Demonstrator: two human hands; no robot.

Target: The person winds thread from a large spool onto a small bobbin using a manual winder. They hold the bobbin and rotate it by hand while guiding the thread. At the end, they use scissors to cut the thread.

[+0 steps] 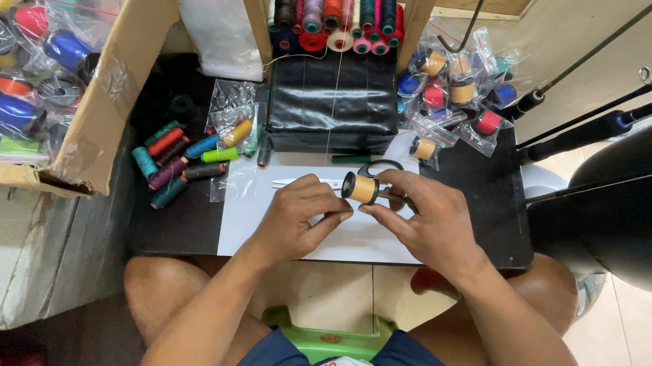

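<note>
Small orange-thread spool [361, 188] held above the white sheet [262, 224], mid-table. Right hand [428, 224] pinches its right end; left hand [298, 214] has fingers pressed together at its left end. Scissors [373, 171] lie just behind. Low black table [485, 209]: loose coloured spools [182, 161] left, bagged spools [455, 93] far right. Cardboard box [110, 91] at left. Tiled floor [636, 335] at right.
</note>
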